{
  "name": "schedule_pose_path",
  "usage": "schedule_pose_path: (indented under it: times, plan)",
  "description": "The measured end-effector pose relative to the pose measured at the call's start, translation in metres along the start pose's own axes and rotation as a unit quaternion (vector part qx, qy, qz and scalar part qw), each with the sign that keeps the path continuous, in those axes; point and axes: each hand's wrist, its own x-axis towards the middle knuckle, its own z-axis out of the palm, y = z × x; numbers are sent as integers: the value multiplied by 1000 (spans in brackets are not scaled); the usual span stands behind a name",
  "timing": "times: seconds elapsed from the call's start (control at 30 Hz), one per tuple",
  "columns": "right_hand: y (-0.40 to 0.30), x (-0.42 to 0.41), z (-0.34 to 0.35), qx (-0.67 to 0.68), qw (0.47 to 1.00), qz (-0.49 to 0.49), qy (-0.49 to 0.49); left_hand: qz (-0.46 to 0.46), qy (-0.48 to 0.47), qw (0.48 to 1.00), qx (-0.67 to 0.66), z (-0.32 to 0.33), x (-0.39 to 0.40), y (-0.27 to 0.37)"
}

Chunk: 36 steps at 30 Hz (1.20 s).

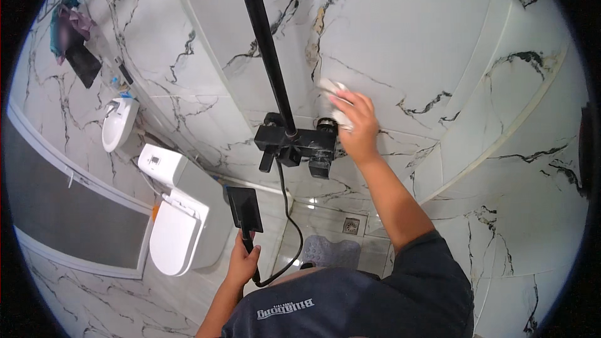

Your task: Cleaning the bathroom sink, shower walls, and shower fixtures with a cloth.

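Observation:
My right hand (359,124) grips a crumpled whitish cloth (342,117) against the marbled wall, just right of the black shower mixer (300,143); hand and cloth are slightly blurred. A black riser pipe (267,47) rises from the mixer. My left hand (243,260), low in the view, holds the handle of a black rectangular hand shower (244,209), its head tilted up. From the handle a black hose (299,239) loops up to the mixer.
To the left stand a white toilet (176,239) and a small washbasin (117,126). Clothes (75,26) hang at the upper left. A grey bath mat (331,251) and a floor drain (351,226) lie below the mixer. A glazed door (75,202) is at the far left.

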Motion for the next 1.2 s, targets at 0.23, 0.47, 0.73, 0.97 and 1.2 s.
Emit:
schedule_pose_path:
  times: [0.23,0.47,0.73,0.97,1.2]
  plan:
    - [26,5,-7,-200,951,-195,-133,61,-8,997,-38,-1,9,4]
    - [44,-40,-46,-142,949,-68,-273,79,35,996,-27,-17,14,-19]
    - [-63,-65,-55,111,883,182,-419,111,1,969,-219,-9,24,20]
    - [-168,-71,-45,108,833,210,-500,138,-134,888,-419,22,41,114]
    - [-183,14,-72,-35,958,106,-263,374,-155,887,-220,36,37,238]
